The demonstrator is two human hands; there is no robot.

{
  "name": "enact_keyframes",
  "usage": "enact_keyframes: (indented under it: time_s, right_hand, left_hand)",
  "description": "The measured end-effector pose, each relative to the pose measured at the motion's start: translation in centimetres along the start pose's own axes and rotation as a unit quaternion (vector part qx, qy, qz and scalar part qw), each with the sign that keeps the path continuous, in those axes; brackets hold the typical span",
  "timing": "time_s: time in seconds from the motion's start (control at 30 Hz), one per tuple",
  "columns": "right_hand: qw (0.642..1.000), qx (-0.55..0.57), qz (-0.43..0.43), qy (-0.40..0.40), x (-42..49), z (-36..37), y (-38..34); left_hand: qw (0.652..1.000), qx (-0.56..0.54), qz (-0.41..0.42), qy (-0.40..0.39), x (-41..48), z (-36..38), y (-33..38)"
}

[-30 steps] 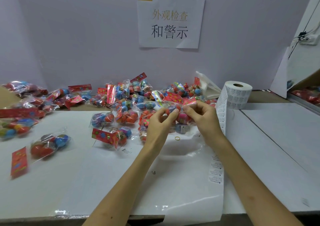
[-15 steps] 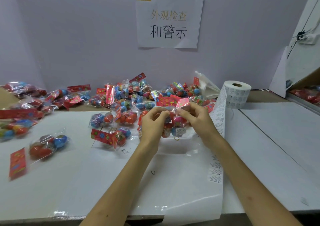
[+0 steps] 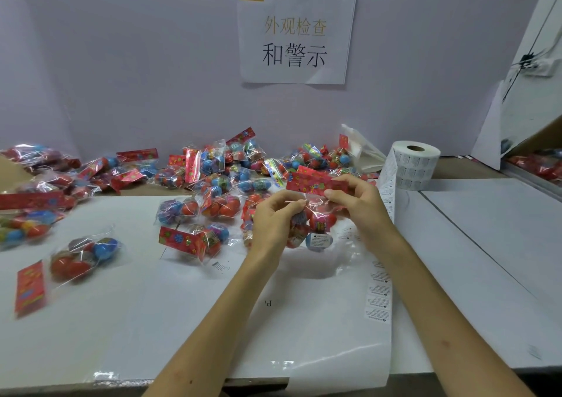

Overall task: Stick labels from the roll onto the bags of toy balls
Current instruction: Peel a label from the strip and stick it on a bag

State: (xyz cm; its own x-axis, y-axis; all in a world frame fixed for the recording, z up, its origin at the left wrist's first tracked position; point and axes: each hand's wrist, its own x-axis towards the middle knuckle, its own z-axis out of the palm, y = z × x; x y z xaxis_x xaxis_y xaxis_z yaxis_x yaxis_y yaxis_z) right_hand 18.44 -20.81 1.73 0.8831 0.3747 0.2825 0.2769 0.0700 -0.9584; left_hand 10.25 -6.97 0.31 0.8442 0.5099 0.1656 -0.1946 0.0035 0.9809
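From the head camera, both hands meet above the middle of the white table (image 3: 486, 244), holding a clear plastic bag of red and blue toy balls with a red flowered header card (image 3: 319, 221) clear of the surface. The left hand (image 3: 273, 217) pinches the bag's neck between thumb and forefinger; its other fingers curl behind the film and are hidden. The right hand (image 3: 359, 202) has its fingers curled round the card's lower edge, and the fingertips cannot be made out. A small white label (image 3: 319, 240) shows low on the bag, its print too small to read.

Just right of the hands a strip of white labels (image 3: 378, 293) runs down the table from the white label roll (image 3: 415, 165), which stands upright near the wall. A heap of similar ball bags (image 3: 219, 168) lies behind the hands; the bags at the far left (image 3: 27, 229) are blurred and partly cut off. A paper sign with Chinese characters (image 3: 296, 34) hangs on the wall.
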Motion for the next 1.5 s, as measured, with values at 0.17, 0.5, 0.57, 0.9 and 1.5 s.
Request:
enact_keyframes:
  time_s: [0.17,0.5,0.57,0.9,1.5]
  right_hand:
    - [0.994,-0.051,0.001,-0.099,0.6,-1.8,-1.1]
    - [0.979,-0.097,0.049,-0.174,3.1,-6.8,-3.0]
    - [0.998,-0.007,0.052,-0.042,4.5,-9.5,-3.2]
    - [0.881,0.26,0.072,0.389,5.0,-21.8,0.2]
    - [0.881,-0.436,0.018,-0.183,8.5,-1.1,-3.8]
  left_hand:
    - [0.996,0.052,0.057,-0.053,-0.4,0.0,-0.5]
    - [0.997,0.043,0.011,-0.069,0.2,0.1,-1.5]
    - [0.997,-0.002,-0.013,-0.07,0.2,-0.1,-1.4]
    - [0.996,0.033,-0.002,-0.077,0.2,0.2,-1.3]
    - [0.99,0.135,0.001,-0.05,-0.1,-0.2,-0.8]
